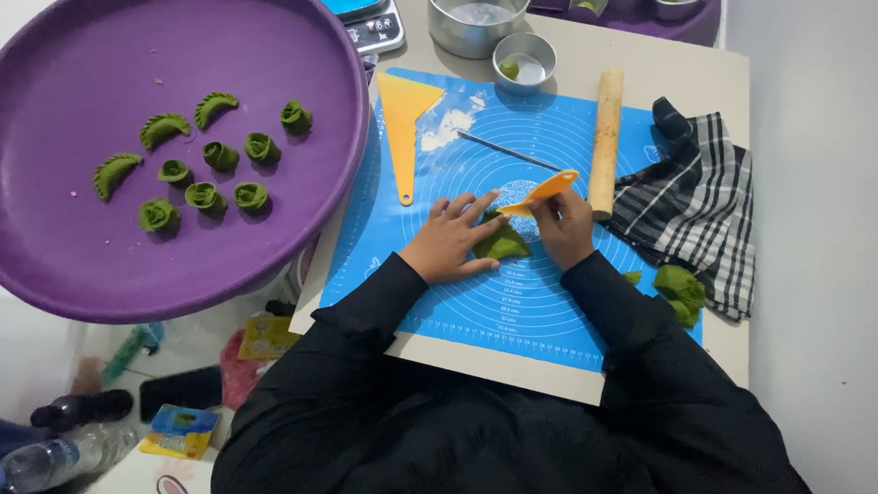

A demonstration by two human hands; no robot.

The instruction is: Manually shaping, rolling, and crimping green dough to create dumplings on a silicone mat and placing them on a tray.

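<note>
On the blue silicone mat [522, 303] that covers the middle of the bench [711, 82], the left hand [451, 240] lies flat with fingers spread, pressing down the near-left side of a small piece of green dough [504, 244]. The right hand [564, 226] is curled closed around the handle of a small orange scraper [546, 191], whose blade angles down toward the dough's far edge. The step in hand looks like cutting or shaping this piece; the next move seems to call for a steady press of the blade while the flat hand keeps the dough from sliding. A wooden rolling pin [606, 143] lies just beside the right hand, toward the bench's right edge, with a checked cloth [697, 208] beyond it and a lump of spare green dough [680, 289] near the front right corner. A large yellow scraper [404, 118] rests at the mat's far left corner. Off the bench's left edge, a purple tray [60, 267] holds finished green dumplings [204, 164].
</note>
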